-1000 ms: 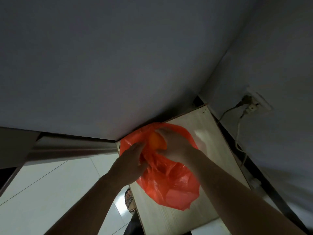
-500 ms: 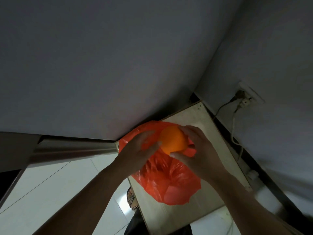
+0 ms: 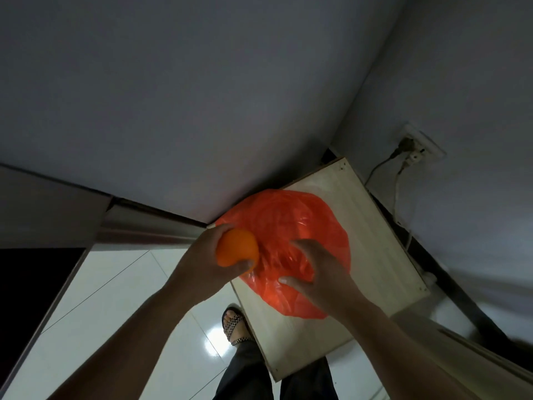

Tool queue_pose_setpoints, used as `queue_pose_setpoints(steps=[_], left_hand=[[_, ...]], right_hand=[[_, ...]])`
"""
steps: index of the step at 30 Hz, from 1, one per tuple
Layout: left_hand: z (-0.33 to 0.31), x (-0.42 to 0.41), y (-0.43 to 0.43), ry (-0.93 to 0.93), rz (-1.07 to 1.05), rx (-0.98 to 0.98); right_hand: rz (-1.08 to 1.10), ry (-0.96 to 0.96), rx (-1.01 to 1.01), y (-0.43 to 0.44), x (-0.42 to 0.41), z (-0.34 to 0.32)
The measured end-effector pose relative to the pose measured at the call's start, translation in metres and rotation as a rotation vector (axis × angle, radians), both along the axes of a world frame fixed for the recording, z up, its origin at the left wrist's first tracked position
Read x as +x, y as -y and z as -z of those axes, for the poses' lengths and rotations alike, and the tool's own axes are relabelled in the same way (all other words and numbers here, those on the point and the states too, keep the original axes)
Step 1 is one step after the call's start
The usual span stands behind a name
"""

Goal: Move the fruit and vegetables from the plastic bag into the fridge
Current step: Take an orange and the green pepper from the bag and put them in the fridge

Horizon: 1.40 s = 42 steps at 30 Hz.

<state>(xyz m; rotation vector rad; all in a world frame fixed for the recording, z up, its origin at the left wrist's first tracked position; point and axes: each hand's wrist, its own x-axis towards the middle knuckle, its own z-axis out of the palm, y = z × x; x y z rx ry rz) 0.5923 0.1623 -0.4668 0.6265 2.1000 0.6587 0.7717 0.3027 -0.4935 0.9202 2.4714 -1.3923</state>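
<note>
A red plastic bag (image 3: 297, 223) lies on a small pale wooden table (image 3: 372, 226) in the corner. An orange (image 3: 237, 247) sits in my left hand (image 3: 207, 261), whose fingers and thumb curl round it, at the bag's left edge. My right hand (image 3: 314, 272) hovers over the bag's near side with its fingers spread and curved, holding nothing. What the bag still holds is hidden. The fridge's inside is not in view.
A large grey surface (image 3: 173, 96) fills the upper view, with a metal edge (image 3: 144, 226) below it at left. A wall socket with plugs and cables (image 3: 412, 151) is right of the table. White floor tiles (image 3: 115, 298) and my sandalled foot (image 3: 236, 327) lie below.
The orange came out of the bag in my right hand and passed to my left hand, which moved left with it. My right hand let go and stays over the bag.
</note>
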Motion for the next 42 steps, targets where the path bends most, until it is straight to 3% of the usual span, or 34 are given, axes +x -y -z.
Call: queue_pose_setpoints(steps=[3,9,19,28,37,42], left_hand=[[0.007,-0.006,0.027,-0.063,-0.016,-0.055],[0.020,-0.001,0.044,-0.079,-0.018,-0.079],[0.038,0.028,0.019,0.000,0.132,-0.083],[0.036,0.019,0.030,0.008,0.180,-0.143],[-0.009,0.000,0.026,-0.133,-0.013,0.065],[-0.022,-0.012,0.012,-0.180,0.013,0.106]], right_hand=[[-0.053,0.047,0.008,0.010,0.004,0.010],[0.143,0.144,-0.027,-0.002,0.021,0.020],[0.000,0.323,-0.040,-0.006,0.013,0.026],[0.032,0.163,-0.066,0.019,0.012,0.018],[0.032,-0.077,-0.021,0.053,-0.009,-0.002],[-0.036,-0.093,-0.200,0.082,-0.035,0.005]])
